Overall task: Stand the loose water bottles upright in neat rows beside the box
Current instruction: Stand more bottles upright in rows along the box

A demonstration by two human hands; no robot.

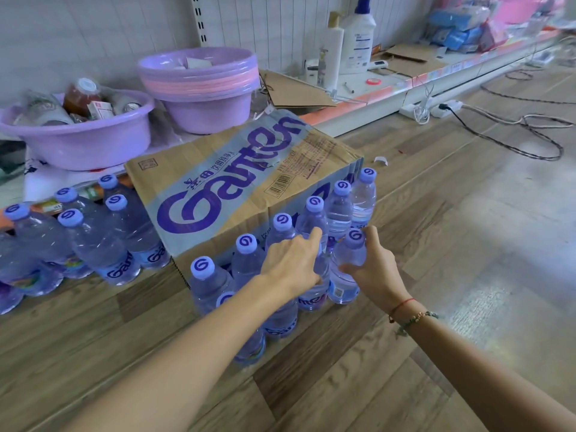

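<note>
Both my hands are on upright water bottles at the front of the box (218, 194).

My right hand (375, 269) curls round a bottle (349, 260) at its shoulder, on the wooden floor (436, 244). My left hand (293, 260) rests loosely spread on the bottle beside it (314, 294), gripping nothing. A row of bottles (338, 204) lines the box front, blocking the way in; more bottles (103, 238) crowd its left side. Purple basins (199, 85) sit on the shelf behind, cables (530, 132) along the floor's far edge.
</note>
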